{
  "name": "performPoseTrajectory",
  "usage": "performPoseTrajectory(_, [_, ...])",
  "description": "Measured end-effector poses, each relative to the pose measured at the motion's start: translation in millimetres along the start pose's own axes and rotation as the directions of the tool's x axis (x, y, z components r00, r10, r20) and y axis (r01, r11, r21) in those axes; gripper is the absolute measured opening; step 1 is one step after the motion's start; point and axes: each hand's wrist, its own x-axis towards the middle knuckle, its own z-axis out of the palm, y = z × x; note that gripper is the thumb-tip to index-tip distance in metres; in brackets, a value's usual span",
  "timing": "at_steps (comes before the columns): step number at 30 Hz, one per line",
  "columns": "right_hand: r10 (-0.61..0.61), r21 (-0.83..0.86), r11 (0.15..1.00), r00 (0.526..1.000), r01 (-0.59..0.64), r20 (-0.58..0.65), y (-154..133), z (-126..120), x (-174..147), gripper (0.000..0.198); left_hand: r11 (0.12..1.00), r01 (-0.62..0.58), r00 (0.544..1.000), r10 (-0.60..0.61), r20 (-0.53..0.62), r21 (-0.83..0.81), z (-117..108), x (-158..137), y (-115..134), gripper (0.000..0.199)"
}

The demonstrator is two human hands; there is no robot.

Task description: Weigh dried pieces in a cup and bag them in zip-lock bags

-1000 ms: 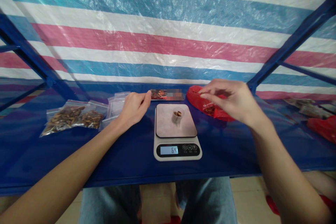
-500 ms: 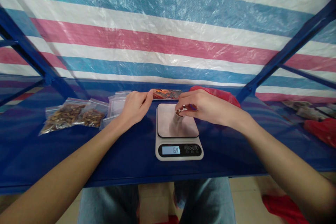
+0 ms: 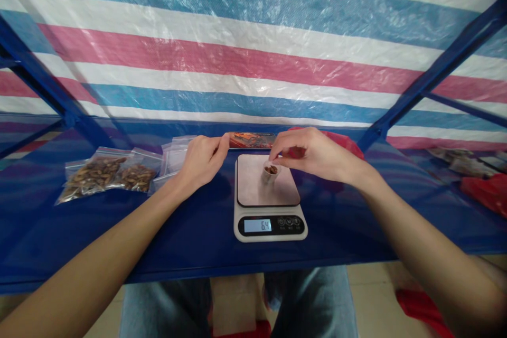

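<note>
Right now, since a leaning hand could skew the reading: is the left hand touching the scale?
Apart. The head view plainly shows a strip of blue tabletop between the left hand and the scale.

Looks like a small, improvised weigh-and-pack workspace, more workshop than kitchen or office: blue bench in a blue metal frame, with striped plastic sheeting as the back wall and pale tiled floor below. Packing cues are on the bench: digital scale lit at 6.4 or 64 (decimal point hard to read), small cup of brown bits on its plate, filled zip bags and flat clear bags to the left. More red plastic at far right; exact trade can't be told.
</note>
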Motion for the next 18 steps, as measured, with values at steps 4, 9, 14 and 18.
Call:
performPoseTrajectory(4, [0.192, -0.006, 0.979, 0.939, -0.202, -0.286, 9.7, -16.4, -35.0, 0.018, 1.0, 0.003, 1.0, -0.003, -0.01, 0.013, -1.1, 0.0, -0.7, 0.062])
performPoseTrajectory(9, [0.413, 0.154, 0.905, 0.735, -0.396, -0.537, 57.0, -23.9, -95.8, 0.025, 1.0, -0.029, 1.0, 0.029, 0.003, 0.008, -0.8, -0.9, 2.8, 0.063])
performPoseTrajectory(14, [0.345, -0.241, 0.887, 0.912, -0.395, -0.224, 96.2, -19.8, -105.2, 0.017, 1.0, -0.025, 1.0, 0.025, -0.013, 0.007, 1.3, -0.9, 1.6, 0.064])
performPoseTrajectory(18, [0.304, -0.476, 0.824, 0.948, -0.309, -0.09, 103.1, -17.2, -83.3, 0.01, 1.0, -0.005, 0.999, 0.005, -0.04, 0.002, -0.2, -0.3, -2.3, 0.063])
